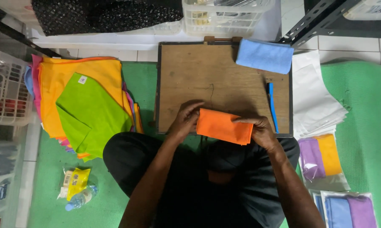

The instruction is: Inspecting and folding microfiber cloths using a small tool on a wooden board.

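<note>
Folded orange cloth (224,126) lay at near edge of brown wooden board (186,80), overhanging it slightly toward the person's lap. Left hand (184,120) gripped cloth's left end, fingers curled over the top edge. Right hand (262,131) closed on right end, fingers bent over the fold, thumb hidden beneath. Both hands had the cloth pinched between them.

Folded blue cloth (265,55) sat on board's far right corner. Thin blue stick-like tool (273,105) lay along board's right side; kind could not be told.

Left of board, on green mat (363,109): stack of cloths (68,80), mostly orange, green one (89,114) on top, pink and purple edges showing below.

Containers: white lattice basket (6,90) at far left held dark and red items, unclear. Second white basket (224,17) beyond board, contents indistinct. Right of board, pile of clear flat bags (315,97); nearer, packed bag (321,158) holding purple and yellow-orange cloths, another (349,211) holding blue and purple cloths.

Small plastic bottle (81,197) with yellow wrapper beside it lay near left knee.
</note>
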